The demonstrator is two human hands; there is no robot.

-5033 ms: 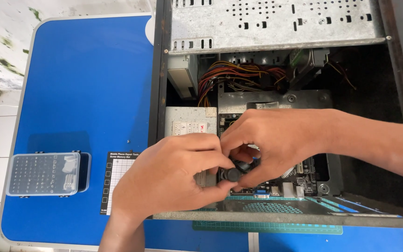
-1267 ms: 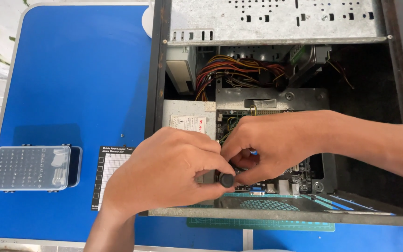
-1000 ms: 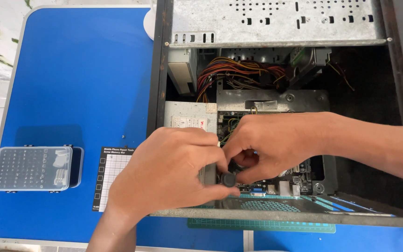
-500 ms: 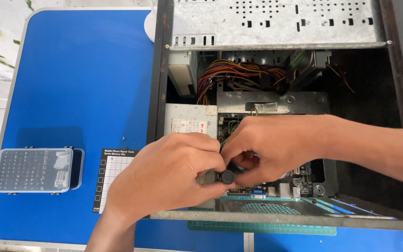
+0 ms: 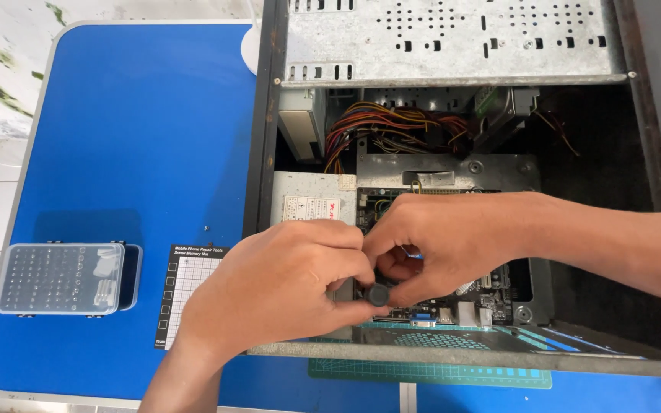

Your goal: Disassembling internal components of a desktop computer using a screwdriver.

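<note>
Hands of one person meet at the lower centre of the frame, inside an open black and grey metal computer case (image 5: 453,46) lying on its side on a bright blue tabletop (image 5: 139,130). Left hand (image 5: 277,287): enters from the bottom edge, fingers curled tightly, thumb and forefinger pinched on a small round black knob-like part (image 5: 378,294), which may be the end cap of a tool handle; its full shape is hidden by the fingers. Right hand (image 5: 441,245): reaches in from the right edge along a bare forearm, fingers bent and closed over the same black part from above and to the right, touching the left hand. What lies beneath the two hands cannot be seen.

Green circuit board (image 5: 491,287): visible just right of and below the hands, carrying silver and blue rear connectors along the lower rim of the case. Bundle of red, yellow and black wires (image 5: 392,130): upper centre of the case interior, above a grey metal bracket plate (image 5: 453,172). Perforated grey steel panel: top of the frame, forming the upper wall of the case.

Clear plastic bit box (image 5: 63,279): lower left of the frame on the tabletop, well apart from the case, lid shut over rows of small dark pieces. White gridded mat with a black border (image 5: 185,294): lying flat between the box and the case, partly covered by the left wrist. Green cutting mat (image 5: 430,372): edge showing under the case at the bottom of the frame.
</note>
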